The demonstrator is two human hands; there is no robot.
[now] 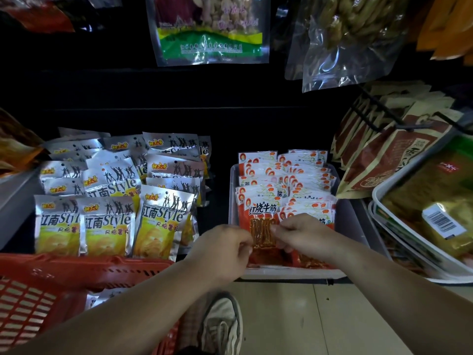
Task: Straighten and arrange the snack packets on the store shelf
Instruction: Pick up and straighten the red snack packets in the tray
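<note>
A dark shelf (230,111) backs the snacks; pale floor (320,319) lies open below the wrists. Left hand (225,249) and right hand (304,237) each pinch a side edge of the front red packet (263,221), which stands at the near wall of a grey tray (294,273) packed with like packets beyond the fingers. Left of the left hand stand silver chip packets (110,221); a red basket (51,290) sits below that forearm.

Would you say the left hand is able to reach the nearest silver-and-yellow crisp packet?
Probably yes: the silver-and-yellow crisp packet sits unobstructed beside the left hand, which must release the red snack packet.
</note>
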